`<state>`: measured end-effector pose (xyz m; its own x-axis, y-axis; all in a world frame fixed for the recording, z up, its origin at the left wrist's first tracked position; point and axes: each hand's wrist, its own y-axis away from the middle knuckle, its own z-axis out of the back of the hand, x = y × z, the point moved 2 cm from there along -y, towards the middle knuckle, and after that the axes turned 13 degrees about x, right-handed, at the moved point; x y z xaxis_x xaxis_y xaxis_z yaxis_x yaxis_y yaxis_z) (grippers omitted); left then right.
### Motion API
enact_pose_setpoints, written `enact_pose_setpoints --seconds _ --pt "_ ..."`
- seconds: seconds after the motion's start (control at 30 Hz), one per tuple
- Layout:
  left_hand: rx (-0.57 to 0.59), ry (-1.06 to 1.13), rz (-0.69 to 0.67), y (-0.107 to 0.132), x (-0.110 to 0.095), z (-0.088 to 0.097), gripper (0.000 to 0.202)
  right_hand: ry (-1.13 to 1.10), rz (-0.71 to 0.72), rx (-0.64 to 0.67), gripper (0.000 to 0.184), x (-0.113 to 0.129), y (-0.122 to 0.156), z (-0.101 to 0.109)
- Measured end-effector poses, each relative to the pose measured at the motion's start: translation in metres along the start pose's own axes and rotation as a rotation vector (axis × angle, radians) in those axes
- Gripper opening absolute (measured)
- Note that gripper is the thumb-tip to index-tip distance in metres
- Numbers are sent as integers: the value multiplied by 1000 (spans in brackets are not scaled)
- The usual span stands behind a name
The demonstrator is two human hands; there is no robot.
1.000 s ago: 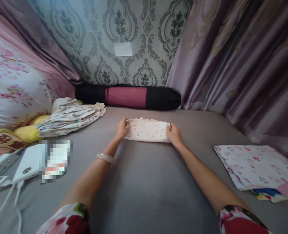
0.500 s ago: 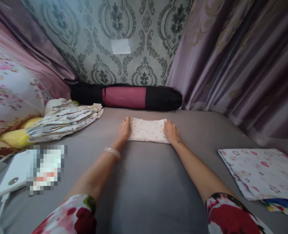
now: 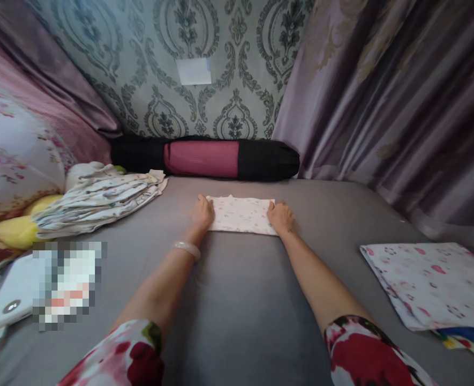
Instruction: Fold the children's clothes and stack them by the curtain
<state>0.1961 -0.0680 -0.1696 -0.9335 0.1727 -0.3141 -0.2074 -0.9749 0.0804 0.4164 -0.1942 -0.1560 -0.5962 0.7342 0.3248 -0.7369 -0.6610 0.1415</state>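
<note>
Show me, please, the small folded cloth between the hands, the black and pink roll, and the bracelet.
small folded cloth [image 3: 240, 214]: head view, middle of its top face.
black and pink roll [image 3: 200, 158]: head view, its pink middle band.
bracelet [image 3: 186, 249]: head view, on the left wrist.

The folded cloth [image 3: 240, 215] is a small, pale cream piece of fabric dotted with tiny coloured prints. It is folded into a flat, wide rectangle, longer from side to side than from front to back, with its near edge straight and its far edge slightly wavy. It lies flat on the grey bed surface [image 3: 237, 300], in the middle of the view, well in front of the long black and dark red roll [image 3: 204, 158] by the wall.
</note>
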Motion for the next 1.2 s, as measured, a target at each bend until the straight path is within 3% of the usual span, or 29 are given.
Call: enact_pose_setpoints --seconds 0.17,0.33,0.6,0.8,1.2 --pt "137 -10 77 9 7 11 48 -41 -10 110 54 -5 6 4" --pt "246 -35 76 27 10 14 55 8 -31 236 51 -10 23 4" --pt "166 34 44 57 0 16 51 -74 67 177 46 -5 36 1" --pt "214 78 75 75 13 26 51 -81 106 250 46 -29 44 4" --pt "282 -47 -21 153 38 22 54 -35 154 347 42 -82 122 6"
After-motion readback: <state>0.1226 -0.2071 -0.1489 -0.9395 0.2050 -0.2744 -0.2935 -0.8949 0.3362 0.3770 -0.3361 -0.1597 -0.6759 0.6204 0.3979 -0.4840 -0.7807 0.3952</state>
